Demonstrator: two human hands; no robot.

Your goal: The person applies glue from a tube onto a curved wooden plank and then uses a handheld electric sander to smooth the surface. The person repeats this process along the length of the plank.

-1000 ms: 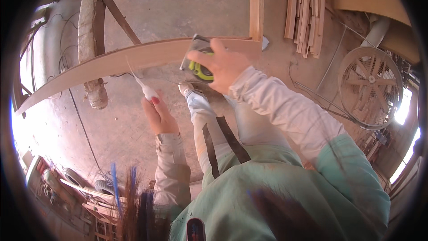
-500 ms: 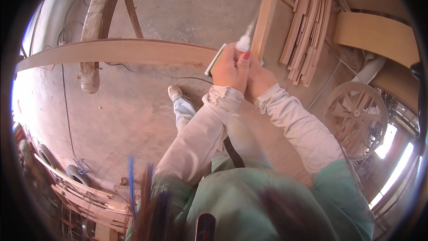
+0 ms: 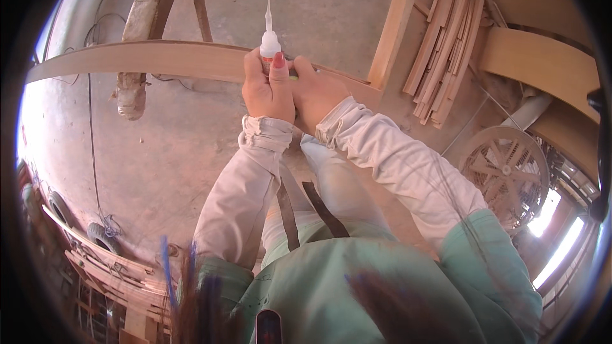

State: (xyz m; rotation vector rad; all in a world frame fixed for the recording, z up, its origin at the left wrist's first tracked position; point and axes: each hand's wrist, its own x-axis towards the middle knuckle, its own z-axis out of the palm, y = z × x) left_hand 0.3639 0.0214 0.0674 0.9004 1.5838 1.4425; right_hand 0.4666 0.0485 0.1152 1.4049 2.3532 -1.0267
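A small white glue bottle [image 3: 270, 43] with a long thin clear nozzle stands upright in my left hand [image 3: 266, 89]. The thumb, with its red nail, lies across the bottle just below its cap. My right hand [image 3: 317, 88] is pressed against the left one, its fingers curled. A sliver of something greenish shows between the two hands, but its kind is hidden. Just beyond the hands runs a long curved wooden board [image 3: 172, 60], partly covered by them.
A straight wooden piece [image 3: 395, 25] extends away from the board's right end. A rough, wrapped support beam [image 3: 135, 44] crosses under the board at left. Several wooden strips [image 3: 444, 44] lie to the right, near a large round fan [image 3: 505, 169]. Timber and tyres [image 3: 102, 236] lie lower left.
Both hands have moved left with the glue bottle, from beside the straight wooden piece to over the curved board. The nozzle now points straight away from me, and the white-edged flat thing is hidden.
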